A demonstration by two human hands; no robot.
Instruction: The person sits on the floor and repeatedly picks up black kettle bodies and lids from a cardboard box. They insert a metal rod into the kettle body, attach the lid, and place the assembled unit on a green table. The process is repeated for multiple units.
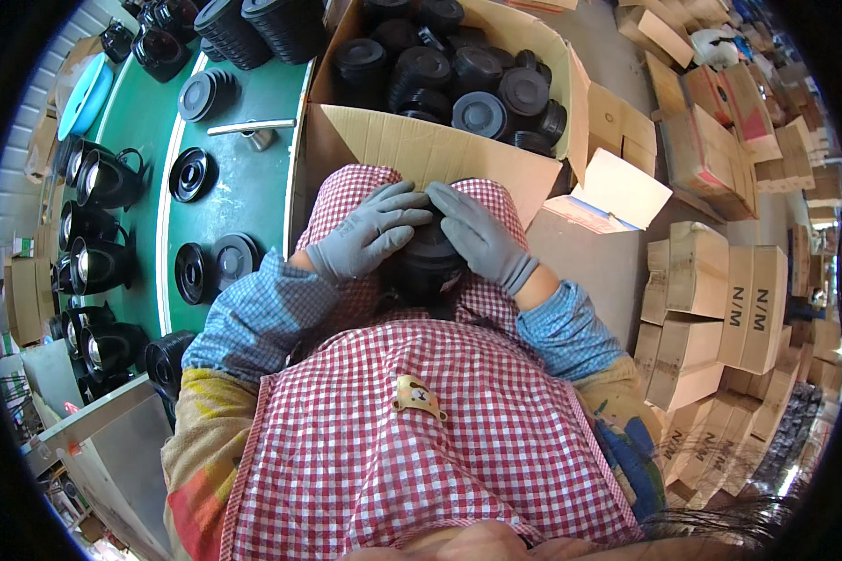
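Part [428, 249], black, apparently round, touches left hand [369, 232] and right hand [480, 239].

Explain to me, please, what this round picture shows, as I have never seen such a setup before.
There is no machine here, only a person working by hand. The single picture comes from a wide fisheye camera worn on that person's head, looking down, so straight edges bend. The gloved left hand and gloved right hand rest on a round black part; how firmly they grip it is unclear. On the left, a green table bears black discs, a metal tool and shiny black pots. Ahead, an open cardboard box holds many black pieces.
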